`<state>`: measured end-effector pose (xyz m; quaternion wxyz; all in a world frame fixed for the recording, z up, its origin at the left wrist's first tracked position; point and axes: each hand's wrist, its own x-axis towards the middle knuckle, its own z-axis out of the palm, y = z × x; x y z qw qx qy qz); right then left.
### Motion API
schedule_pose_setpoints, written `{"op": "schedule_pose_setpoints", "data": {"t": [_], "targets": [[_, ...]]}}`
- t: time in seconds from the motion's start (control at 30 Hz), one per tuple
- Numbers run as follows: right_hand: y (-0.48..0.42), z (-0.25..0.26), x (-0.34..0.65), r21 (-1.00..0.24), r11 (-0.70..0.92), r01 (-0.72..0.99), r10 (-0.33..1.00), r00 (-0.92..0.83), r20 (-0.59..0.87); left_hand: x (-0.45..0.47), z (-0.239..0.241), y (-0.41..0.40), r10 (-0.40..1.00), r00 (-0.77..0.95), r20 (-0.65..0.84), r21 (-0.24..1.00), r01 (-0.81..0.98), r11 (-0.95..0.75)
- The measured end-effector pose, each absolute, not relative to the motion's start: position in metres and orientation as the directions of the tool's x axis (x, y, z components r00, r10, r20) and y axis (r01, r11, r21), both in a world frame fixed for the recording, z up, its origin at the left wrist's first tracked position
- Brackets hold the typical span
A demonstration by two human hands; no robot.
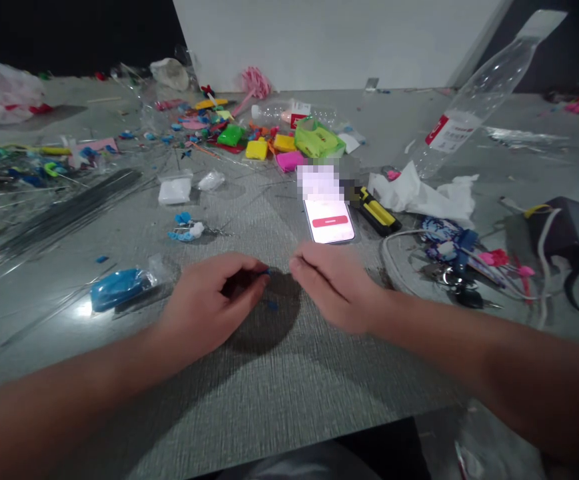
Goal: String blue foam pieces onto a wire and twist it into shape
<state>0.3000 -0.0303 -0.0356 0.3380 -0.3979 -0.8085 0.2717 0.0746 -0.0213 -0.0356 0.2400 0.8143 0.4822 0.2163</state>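
Note:
My left hand is closed in a pinch, thumb against forefinger, on a small blue piece of clay that barely shows at the fingertips. Just to its right, my right hand has its fingers and thumb pressed together; whatever they hold, if anything, is hidden. A tiny blue bit lies on the table between and below the hands. Left of my left hand sits a lump of blue clay in clear wrapping. Beyond that hand lies a small blue-and-white figure with wires.
A lit phone and a yellow-black cutter lie beyond my right hand. Keys, a cable and a black adapter are at right. A clear bottle leans behind crumpled tissue. Wires and colourful clay packs lie farther back.

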Motion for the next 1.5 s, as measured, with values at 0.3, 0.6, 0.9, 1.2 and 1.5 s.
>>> {"op": "schedule_pose_setpoints", "data": {"t": [0.3,0.6,0.9,1.2,1.5], "targets": [[-0.0248,-0.0426,0.2949,-0.704,0.498,0.506,0.859,-0.397,0.322,0.0747,-0.0385,-0.0213,0.868,0.465,0.175,0.565,0.675,-0.475],[-0.0274,-0.0389,0.2955,-0.665,0.547,0.509,0.829,-0.437,0.348,0.0731,-0.0394,-0.0217,0.88,0.444,0.167,0.524,0.716,-0.461],[-0.0278,-0.0432,0.2968,-0.667,0.577,0.472,0.802,-0.481,0.353,0.0739,-0.0402,-0.0191,0.868,0.476,0.139,0.5,0.723,-0.476],[-0.0304,-0.0419,0.2974,-0.644,0.625,0.442,0.759,-0.536,0.369,0.0734,-0.0378,-0.0186,0.87,0.483,0.098,0.549,0.703,-0.452],[-0.0334,-0.039,0.2976,-0.695,0.581,0.425,0.792,-0.494,0.359,0.0722,-0.0386,-0.0177,0.856,0.508,0.092,0.556,0.687,-0.468]]}}
